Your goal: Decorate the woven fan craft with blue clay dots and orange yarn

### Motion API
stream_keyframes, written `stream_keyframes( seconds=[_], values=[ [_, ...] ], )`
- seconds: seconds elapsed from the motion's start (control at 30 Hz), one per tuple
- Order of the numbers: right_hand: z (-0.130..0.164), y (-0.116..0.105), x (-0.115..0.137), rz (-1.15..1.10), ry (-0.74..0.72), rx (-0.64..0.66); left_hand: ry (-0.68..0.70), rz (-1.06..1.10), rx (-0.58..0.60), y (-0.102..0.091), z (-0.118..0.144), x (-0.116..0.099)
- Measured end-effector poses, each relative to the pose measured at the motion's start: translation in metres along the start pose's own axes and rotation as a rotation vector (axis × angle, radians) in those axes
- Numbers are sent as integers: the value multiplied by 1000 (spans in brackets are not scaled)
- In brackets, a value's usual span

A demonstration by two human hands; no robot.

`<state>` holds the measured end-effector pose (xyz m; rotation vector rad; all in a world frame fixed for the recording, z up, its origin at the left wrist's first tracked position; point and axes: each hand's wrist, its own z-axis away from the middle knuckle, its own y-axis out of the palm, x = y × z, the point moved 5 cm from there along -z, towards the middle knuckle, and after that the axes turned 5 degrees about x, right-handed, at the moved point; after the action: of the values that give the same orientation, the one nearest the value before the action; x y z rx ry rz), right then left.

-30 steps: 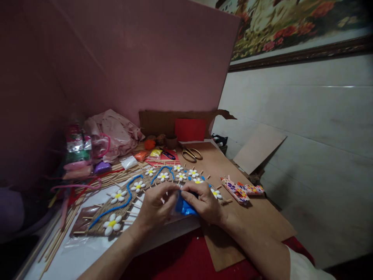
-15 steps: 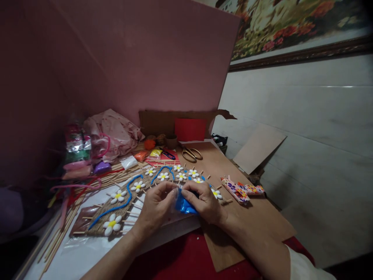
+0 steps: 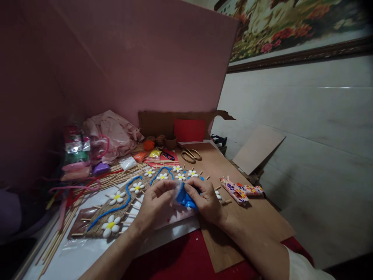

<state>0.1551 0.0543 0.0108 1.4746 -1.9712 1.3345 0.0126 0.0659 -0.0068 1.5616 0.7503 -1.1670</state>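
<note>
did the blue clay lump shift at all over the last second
Yes, slightly. The blue clay lump, pinched between left hand and right hand, has lifted a little up and away toward the scissors.

Two bare hands, no gloves. Left hand [image 3: 153, 204]: no ring, no watch, no band visible at wrist; forearm bare, entering from lower left, uncovered to frame edge. Right hand [image 3: 206, 202]: no jewellery visible; knuckles and back of hand in dim light, details of nails not legible. Right forearm bare from wrist upward. White short sleeve [image 3: 303, 266] at lower right edge, plain fabric, hem crossing upper arm; no print or marking discernible. Left sleeve out of frame.
</note>
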Motion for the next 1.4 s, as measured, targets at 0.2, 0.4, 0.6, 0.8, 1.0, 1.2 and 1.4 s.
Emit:
stream_keyframes(
  seconds=[0.2,0.4,0.6,0.8,1.0,1.2,1.4],
  values=[
    [2,-1,5,108,-91,-29,-70,-39,37,2,1,6],
    [4,1,7,186,-121,-50,-63,-49,10,0,-1,8],
    [3,-2,6,172,-88,-85,-46,20,-15,2,-1,5],
    [3,-3,7,149,-84,-93,-3,9,-45,3,3,-4],
    [3,-2,4,160,-77,-86,34,-72,-102,-1,1,-4],
    [2,-4,3,147,-37,-106,20,-107,-138,-3,1,-8],
    [3,-4,2,132,-27,-100,374,-539,-143,-7,5,-27]
  ],
)
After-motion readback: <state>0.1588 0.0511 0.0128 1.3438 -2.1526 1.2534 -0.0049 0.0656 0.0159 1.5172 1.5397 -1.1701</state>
